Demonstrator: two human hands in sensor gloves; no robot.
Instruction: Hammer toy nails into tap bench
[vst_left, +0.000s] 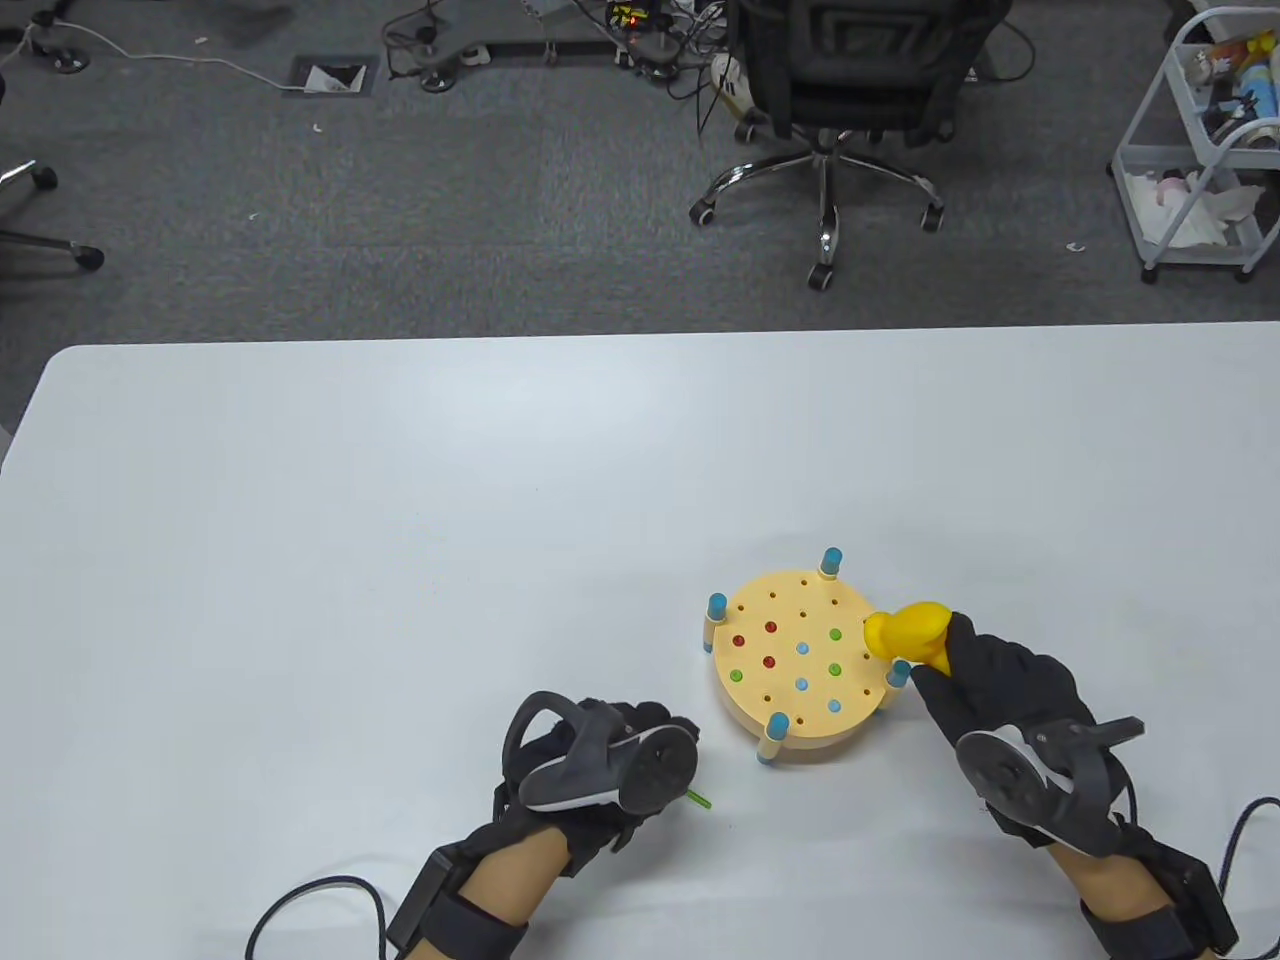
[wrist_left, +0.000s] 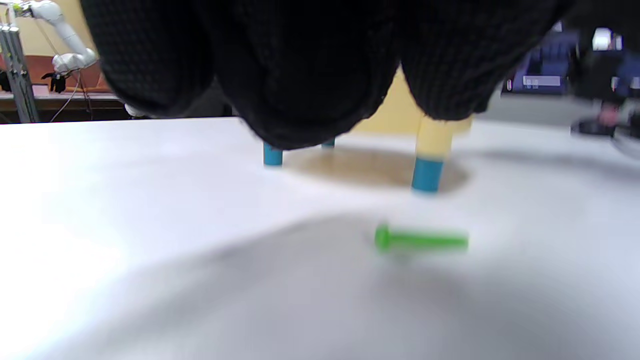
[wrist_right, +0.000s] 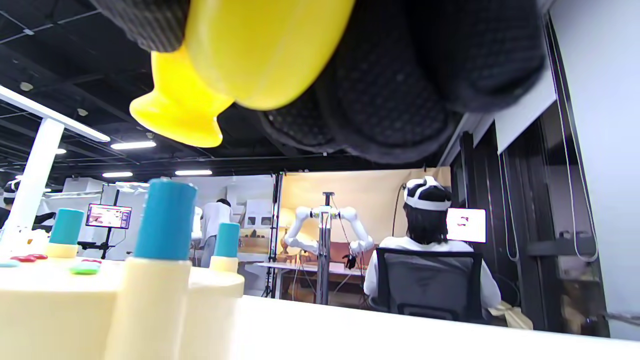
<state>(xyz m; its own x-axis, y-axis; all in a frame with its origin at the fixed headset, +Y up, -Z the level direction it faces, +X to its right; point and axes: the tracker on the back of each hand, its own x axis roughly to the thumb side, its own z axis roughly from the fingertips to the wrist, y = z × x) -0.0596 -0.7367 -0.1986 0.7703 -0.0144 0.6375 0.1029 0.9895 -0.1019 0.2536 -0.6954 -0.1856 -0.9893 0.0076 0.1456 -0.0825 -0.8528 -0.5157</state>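
The round tap bench (vst_left: 800, 665) is standing on the white tabletop (vst_left: 400, 520), toward the near edge and right of its middle, with red, blue and green nail heads sitting flush in its top and blue-capped posts around its rim. The right hand (vst_left: 1010, 700) is reaching in beside the bench's right rim, its fingers (vst_left: 985, 665) wrapping around a yellow toy hammer (vst_left: 910, 635) whose head is hanging just past that rim. From the right wrist view the hammer (wrist_right: 240, 60) is showing from below, gripped between the gloved fingers (wrist_right: 400, 90) above the bench's blue post (wrist_right: 167, 220), a clearance the table view is not giving.

The left hand (vst_left: 590, 770) is resting near the tabletop's near edge, left of the bench. From above, only the tip of a green nail (vst_left: 699, 799) is peeking out beside its tracker. The left wrist view is showing the whole nail (wrist_left: 420, 241) lying flat on the tabletop, apart from the fingers (wrist_left: 300, 75) above it and in front of the bench's legs (wrist_left: 427, 165). Whether those fingers are curled or spread cannot be told; they are holding nothing visible.
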